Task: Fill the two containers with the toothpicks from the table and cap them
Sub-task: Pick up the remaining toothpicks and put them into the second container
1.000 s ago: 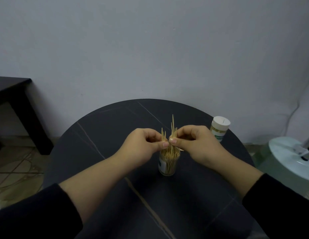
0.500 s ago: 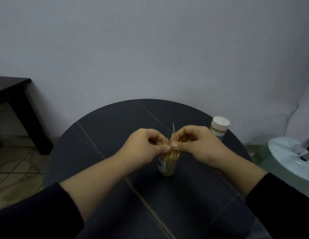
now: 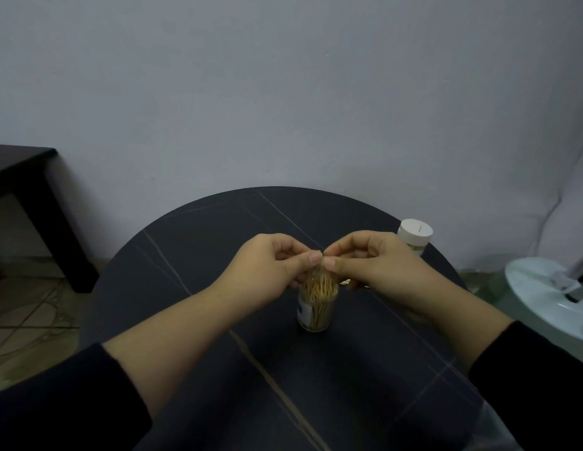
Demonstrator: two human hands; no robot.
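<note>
Nearest: black sleeves (image 3: 56,402) and bare forearms reaching fwd over dark round veined tabletop (image 3: 348,385); next, approx. centre, small clear cylindrical container (image 3: 314,315), upright on tabletop, uncapped, white-and-blue label on its left side; packed w/ pale wooden toothpicks (image 3: 319,288), long axis vertical, tops well proud of the rim and fanned out a little.

Just above: left hand (image 3: 267,271) and right hand (image 3: 378,265) meeting from either side, equally near; each grip pressed together, thumb vs. forefinger, pinching the bundle's upper tips; thumbs almost touching; other fingers curled in; neither hand round the container body.

So: bundle straight below both grips; coming move judged a push straight down along the sticks' own axis, then capping; risk judged as splayed outer sticks catching the rim, or the unheld container tipping.

Pale sliver (image 3: 345,282) on tabletop just under right hand's lower fingers; loose sticks or sth else, can't tell; cap for this container not in view.

Farther, right rear edge of tabletop: second clear container w/ white round lid (image 3: 415,231), upright, closed, toothpicks showing under the lid, partly behind right hand; approx. half the task judged done.

Beyond: dark low side table (image 3: 23,170) at left; white round fan base (image 3: 544,297) at right.
</note>
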